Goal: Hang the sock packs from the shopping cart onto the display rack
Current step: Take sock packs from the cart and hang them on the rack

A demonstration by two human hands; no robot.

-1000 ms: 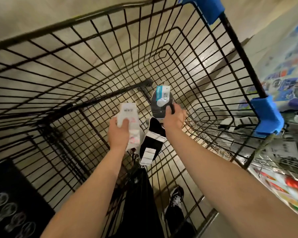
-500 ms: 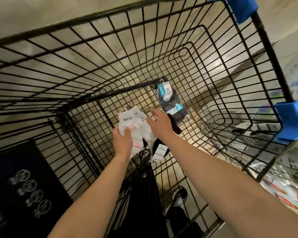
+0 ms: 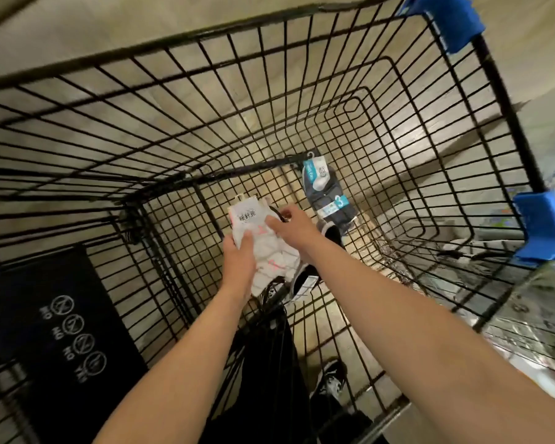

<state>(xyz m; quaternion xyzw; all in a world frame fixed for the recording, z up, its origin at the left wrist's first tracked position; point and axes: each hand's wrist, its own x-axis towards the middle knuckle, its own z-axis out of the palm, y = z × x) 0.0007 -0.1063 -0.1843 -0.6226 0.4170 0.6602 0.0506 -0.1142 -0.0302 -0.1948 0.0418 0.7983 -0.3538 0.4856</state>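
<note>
Reaching down into the shopping cart point(image 3: 173, 44), you hold the white sock pack point(image 3: 253, 219) above the wire floor, near the middle. Your left hand point(image 3: 237, 261) grips its lower part with fingers curled round the fabric, so the card label and small hooks at the far end are free. Your right hand point(image 3: 290, 224) sits at the upper right edge and seems to pinch it between thumb and fingers. I judge this is to take the end which must go on the rack. A black sock pack point(image 3: 303, 278) hangs partly under the white one; which hand carries it, I cannot tell. The grey sock pack point(image 3: 329, 200) lies on the cart floor, just to the far right of your hands, not yet collected.
</note>
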